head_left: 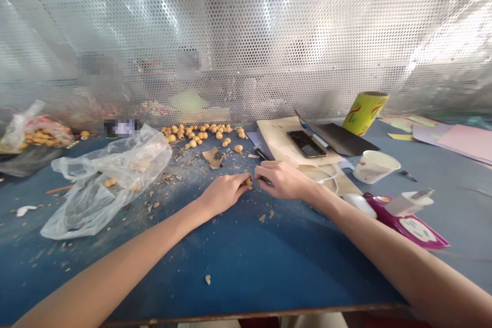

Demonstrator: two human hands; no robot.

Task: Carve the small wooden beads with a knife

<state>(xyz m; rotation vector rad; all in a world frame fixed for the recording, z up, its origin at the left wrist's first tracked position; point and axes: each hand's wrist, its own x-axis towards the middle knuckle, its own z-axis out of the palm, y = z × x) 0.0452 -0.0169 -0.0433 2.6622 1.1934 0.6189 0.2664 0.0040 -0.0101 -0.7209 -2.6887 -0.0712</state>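
My left hand (223, 193) pinches a small tan round bead or seed (248, 181) at its fingertips, over the blue table top (238, 261). My right hand (282, 180) faces it from the right, its fingers closed on a small dark tool (266, 180) whose tip meets the bead. Most of that tool is hidden by the fingers. Several matching tan beads (196, 134) lie scattered further back, beyond both hands. Crumbs and shavings (165, 179) litter the table near my left hand.
A clear plastic bag (111, 174) lies to the left, and a bag of beads (36, 132) sits at the far left. To the right are a phone (306, 143) on brown paper, a white cup (374, 166), a yellow cup (365, 113) and a magenta power strip (407, 223). A perforated metal screen (246, 46) stands behind the table.
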